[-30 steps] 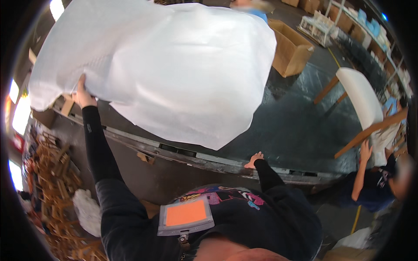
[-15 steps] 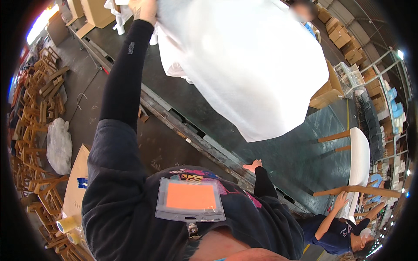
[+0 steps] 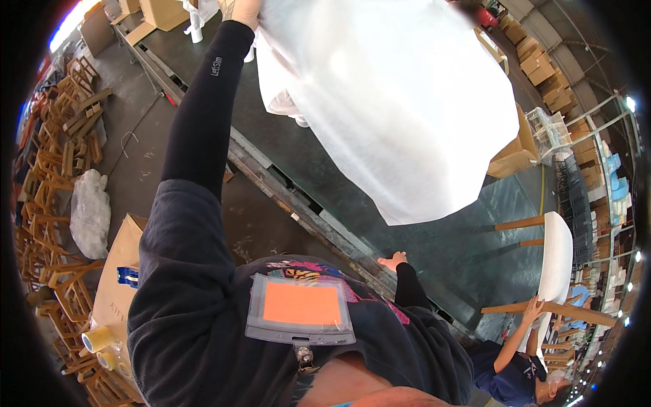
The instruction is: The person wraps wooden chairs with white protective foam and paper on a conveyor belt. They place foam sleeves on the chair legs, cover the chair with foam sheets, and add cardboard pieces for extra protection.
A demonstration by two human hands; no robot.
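Observation:
My left hand [image 3: 242, 9] reaches far forward along the left edge of a large white sheet [image 3: 400, 115], which looks thin and soft. The fingers are cut off by the top of the picture, so their grip is hidden. The sheet is draped over something bulky that I cannot make out, and its near corner hangs in a point. White wrapped parts [image 3: 291, 112] show under its left side. My right hand [image 3: 393, 260] lies at the metal edge of the dark green work surface [image 3: 441, 247], fingers apart, holding nothing.
At the right a co-worker's hand [image 3: 534, 309] touches a wooden-legged chair with a white seat [image 3: 557, 261]. Cardboard boxes [image 3: 519, 152] stand beyond the sheet. Piled wooden chair frames [image 3: 68, 230], a plastic bag [image 3: 90, 214] and a carton with tape rolls [image 3: 100, 338] are at left.
The view has shifted slightly, and the sheet and my left arm appear a little further right. The co-worker and the chair have moved slightly. My right hand stays at the edge.

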